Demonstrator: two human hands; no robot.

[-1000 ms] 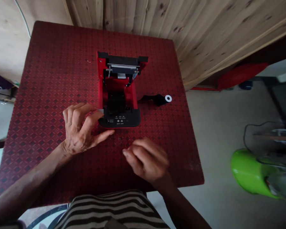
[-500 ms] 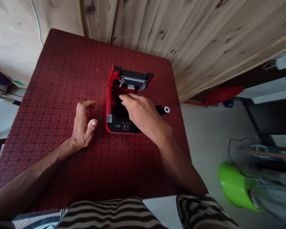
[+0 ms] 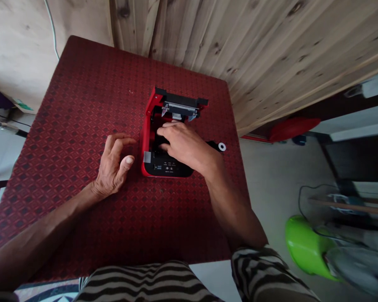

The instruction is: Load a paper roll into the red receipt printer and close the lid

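A red and black label or receipt printer [image 3: 170, 167] rests on the table with its lid [image 3: 181, 100] raised at the back. My right hand [image 3: 185, 144] reaches over its front panel into the dark inner bay, thumb and forefinger apart. I see nothing between those fingers, though the bay is too dark to show the fingertips well. To the left of the printer, my left hand [image 3: 113, 165] hovers at or rests on the tabletop, fingers spread and holding nothing. Just right of the printer lies a black piece with a white ring-shaped end [image 3: 221, 147], partly hidden behind my right hand.
The table [image 3: 91, 92] wears a dark red patterned cover and meets a wooden plank wall [image 3: 201, 37]. On the floor to the right are a bright green tub [image 3: 305, 243] and a red round object [image 3: 294, 129]. A pale cable [image 3: 52, 29] hangs at upper left.
My right hand has opened a little between thumb and forefinger inside the printer. My left hand has come slightly closer to the printer's side, and its fingers have stretched out. The view has shifted slightly.
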